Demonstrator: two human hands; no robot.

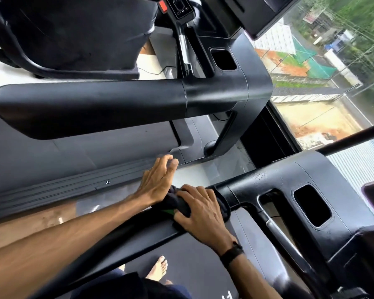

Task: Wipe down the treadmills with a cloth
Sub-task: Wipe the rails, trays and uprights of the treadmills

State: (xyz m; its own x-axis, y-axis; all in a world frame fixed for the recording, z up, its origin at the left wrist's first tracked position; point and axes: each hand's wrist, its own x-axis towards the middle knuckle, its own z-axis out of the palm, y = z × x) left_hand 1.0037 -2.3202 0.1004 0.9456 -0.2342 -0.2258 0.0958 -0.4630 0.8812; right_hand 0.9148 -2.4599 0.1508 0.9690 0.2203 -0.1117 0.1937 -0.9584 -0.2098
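Note:
I stand on a black treadmill and lean over its left handrail [121, 240]. My right hand [203, 214] presses a dark cloth [177, 202] wrapped around the rail where it meets the console arm [289, 184]. My left hand [158, 180] hovers just past the rail with fingers stretched flat, its wrist side touching the cloth's edge. A second treadmill stands to the left, its thick black handrail [91, 108] running across the middle of the view.
The neighbour treadmill's belt and side rail [63, 182] lie below my left hand. A large window [324, 87] fills the right side. My bare foot [158, 270] rests on the belt [192, 268]. A black wristband [231, 254] is on my right wrist.

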